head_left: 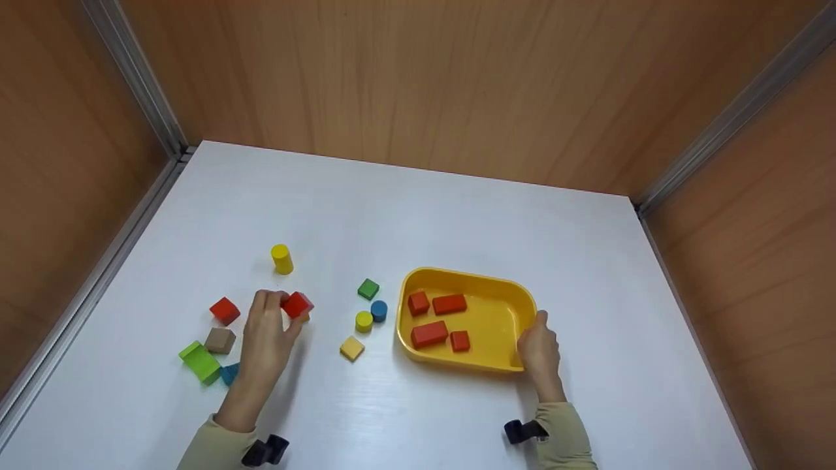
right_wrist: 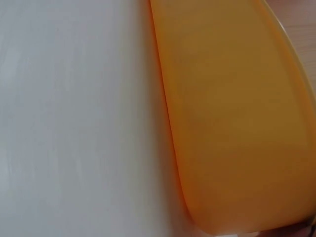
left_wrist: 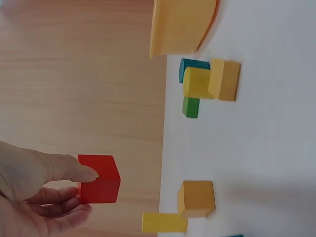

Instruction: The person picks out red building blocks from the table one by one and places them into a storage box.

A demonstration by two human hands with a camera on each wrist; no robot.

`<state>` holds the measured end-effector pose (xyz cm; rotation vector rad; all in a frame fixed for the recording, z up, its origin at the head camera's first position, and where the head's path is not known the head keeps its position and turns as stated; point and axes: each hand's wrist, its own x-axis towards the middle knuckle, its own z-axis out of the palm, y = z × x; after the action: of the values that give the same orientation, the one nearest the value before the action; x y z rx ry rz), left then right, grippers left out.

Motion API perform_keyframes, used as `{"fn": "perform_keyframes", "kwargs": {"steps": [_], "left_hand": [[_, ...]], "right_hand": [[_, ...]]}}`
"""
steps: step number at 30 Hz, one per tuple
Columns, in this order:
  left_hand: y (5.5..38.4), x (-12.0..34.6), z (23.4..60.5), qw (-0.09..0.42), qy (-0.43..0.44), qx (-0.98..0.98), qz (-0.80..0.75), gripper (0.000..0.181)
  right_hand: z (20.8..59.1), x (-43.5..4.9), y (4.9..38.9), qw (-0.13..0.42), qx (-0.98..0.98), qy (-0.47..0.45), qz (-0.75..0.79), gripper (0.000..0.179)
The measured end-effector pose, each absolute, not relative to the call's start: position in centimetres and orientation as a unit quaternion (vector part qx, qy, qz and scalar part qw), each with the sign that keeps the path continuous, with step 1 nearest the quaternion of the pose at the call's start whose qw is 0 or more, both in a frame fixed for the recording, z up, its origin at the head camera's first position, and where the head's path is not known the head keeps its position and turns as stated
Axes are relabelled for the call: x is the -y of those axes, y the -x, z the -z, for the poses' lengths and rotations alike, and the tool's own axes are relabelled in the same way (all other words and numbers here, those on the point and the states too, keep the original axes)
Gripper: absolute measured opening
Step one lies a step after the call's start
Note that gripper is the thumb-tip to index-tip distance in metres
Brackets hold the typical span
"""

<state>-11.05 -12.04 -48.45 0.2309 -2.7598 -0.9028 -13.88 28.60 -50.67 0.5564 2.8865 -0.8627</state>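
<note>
Between thumb and fingers my left hand pinches a red block, held above the table. In the left wrist view the thumb lies on the near face of this red block, with the fingers behind. An orange block stands below it. My right hand grips the right end of a yellow tray. Several red blocks lie in the tray's left half. The right wrist view is mostly filled by the outer wall of the tray; the fingers are largely hidden there.
Left of the tray lie a green block, a blue cylinder, a yellow cylinder and a pale yellow block. Another yellow cylinder stands farther back. Around the left hand are a red block, a brown block and light green pieces.
</note>
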Motion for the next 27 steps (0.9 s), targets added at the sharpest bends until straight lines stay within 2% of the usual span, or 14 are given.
{"fn": "perform_keyframes", "kwargs": {"steps": [2,6,12,16,24,27], "left_hand": [[10.9,11.1,48.2,0.105,-0.077,0.938,0.32,0.056],[9.4,8.3,44.6,0.071,-0.073,0.926,0.363,0.045],[9.2,5.6,44.1,0.066,-0.042,0.921,0.382,0.043],[9.6,3.7,44.4,0.073,-0.013,0.914,0.4,0.041],[10.1,0.7,44.8,0.128,0.077,0.899,0.411,0.035],[10.3,-0.4,45.0,0.13,0.098,0.896,0.414,0.033]], "right_hand": [[50.6,-28.6,13.9,0.039,-0.942,-0.182,0.279,0.029],[50.6,-28.6,14.0,0.041,-0.943,-0.182,0.276,0.029],[50.7,-28.7,13.9,0.03,-0.944,-0.174,0.28,0.029],[50.7,-28.8,13.8,0.023,-0.945,-0.171,0.277,0.028],[50.8,-28.6,13.9,0.031,-0.943,-0.178,0.278,0.03],[50.8,-28.6,13.9,0.037,-0.942,-0.182,0.279,0.03]]}}
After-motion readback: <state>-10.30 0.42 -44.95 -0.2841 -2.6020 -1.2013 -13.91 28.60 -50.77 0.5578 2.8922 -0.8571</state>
